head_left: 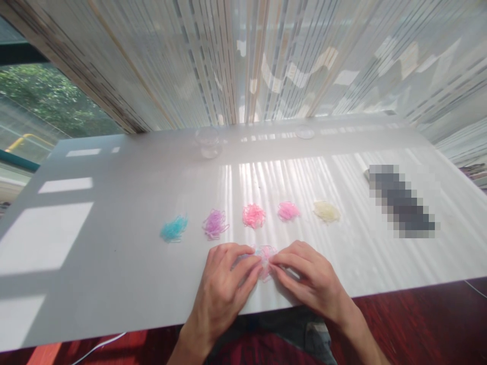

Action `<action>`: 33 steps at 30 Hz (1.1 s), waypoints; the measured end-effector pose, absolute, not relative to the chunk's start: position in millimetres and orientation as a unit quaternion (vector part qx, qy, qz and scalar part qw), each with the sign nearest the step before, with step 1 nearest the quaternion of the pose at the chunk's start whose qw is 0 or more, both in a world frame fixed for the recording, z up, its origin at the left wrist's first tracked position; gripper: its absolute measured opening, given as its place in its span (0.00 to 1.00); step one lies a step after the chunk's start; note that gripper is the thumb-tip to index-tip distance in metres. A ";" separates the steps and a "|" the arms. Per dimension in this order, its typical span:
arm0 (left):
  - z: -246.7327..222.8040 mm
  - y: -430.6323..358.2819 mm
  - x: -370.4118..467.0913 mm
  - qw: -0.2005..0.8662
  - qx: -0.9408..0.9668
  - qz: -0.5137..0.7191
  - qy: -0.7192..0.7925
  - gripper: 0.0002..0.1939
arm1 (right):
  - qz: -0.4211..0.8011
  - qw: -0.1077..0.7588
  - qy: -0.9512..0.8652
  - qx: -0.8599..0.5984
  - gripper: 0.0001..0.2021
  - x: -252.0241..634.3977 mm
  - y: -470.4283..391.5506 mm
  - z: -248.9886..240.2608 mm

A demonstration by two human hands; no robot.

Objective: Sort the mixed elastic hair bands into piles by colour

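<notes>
My left hand (230, 276) and my right hand (308, 274) meet over a loose mixed pile of small, thin rubber bands (267, 251), mostly pale pink with some blue. The right thumb and forefinger pinch at the bands on the pile's right side. On the left side, my other fingertips are pressed together at its edge; what they hold is hidden. Beyond the hands lies a row of sorted band heaps: teal (174, 228), purple (215, 223), coral pink (253, 216), pink (288, 211) and pale yellow (326, 211).
Everything rests on a white table (125, 274) striped with sunlight. A clear container (208, 143) stands toward the back, with a clear round lid or dish (305, 132) farther right. A blurred-out dark object (401, 201) lies at the right. Striped curtains (213, 61) hang behind the table.
</notes>
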State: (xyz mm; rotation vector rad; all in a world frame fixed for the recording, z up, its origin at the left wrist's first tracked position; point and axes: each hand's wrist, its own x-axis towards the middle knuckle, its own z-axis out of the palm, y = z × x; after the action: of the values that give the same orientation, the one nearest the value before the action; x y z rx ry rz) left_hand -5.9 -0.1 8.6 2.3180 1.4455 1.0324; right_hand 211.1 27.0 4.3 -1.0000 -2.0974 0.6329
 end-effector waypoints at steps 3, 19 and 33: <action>10.6 -0.7 -6.8 0.112 0.794 0.353 0.483 0.08 | 0.245 0.362 -0.812 -0.385 0.06 210.7 27.1 5.1; 11.0 -5.0 -11.6 0.135 0.783 0.388 0.467 0.11 | 0.250 0.400 -0.801 -0.369 0.06 209.3 26.7 8.7; 12.6 -2.3 -8.6 0.103 0.783 0.390 0.473 0.07 | 0.227 0.447 -0.706 -0.501 0.06 233.6 29.8 27.4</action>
State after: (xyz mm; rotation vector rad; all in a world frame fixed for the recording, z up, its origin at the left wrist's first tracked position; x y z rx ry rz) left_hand -8.6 -2.3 12.6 2.3108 1.3963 1.1516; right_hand 233.6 29.8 27.4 -1.2398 -1.7481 0.5621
